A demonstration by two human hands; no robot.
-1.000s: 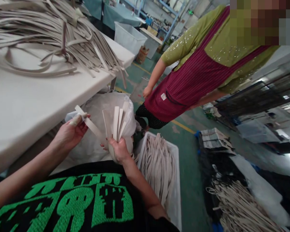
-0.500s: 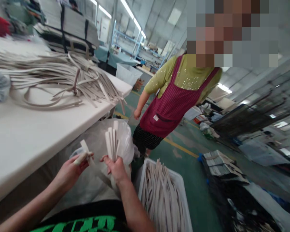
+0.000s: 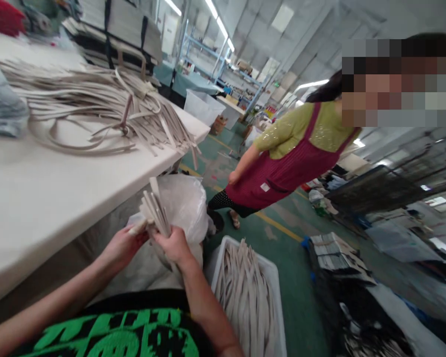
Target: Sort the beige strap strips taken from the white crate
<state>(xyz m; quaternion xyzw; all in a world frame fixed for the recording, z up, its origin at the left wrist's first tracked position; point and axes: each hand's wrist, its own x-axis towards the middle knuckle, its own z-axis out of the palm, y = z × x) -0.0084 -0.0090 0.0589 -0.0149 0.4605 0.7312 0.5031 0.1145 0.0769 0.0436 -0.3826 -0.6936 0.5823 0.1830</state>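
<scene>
My right hand is closed around a bundle of flat, pale grey strips, whose ends stick up above the fist. Their lower lengths hang down beneath it, partly hidden by my wrist. My left hand touches the left side of this bundle, its fingers pinched together on a strip among the others. Something pale is wrapped around one of its fingers. Behind both hands stands a clear plastic bag, its mouth wide. To the right, a white bin holds many similar strips.
A white table on the left bears a large pile of strips. A person in a maroon apron stands on the green floor ahead. At right lie tied stacks and dark material.
My left hand has come rightward with its strip and now meets the bundle in my right hand. The bundle leans more to the left. The other person appears farther right in view.
</scene>
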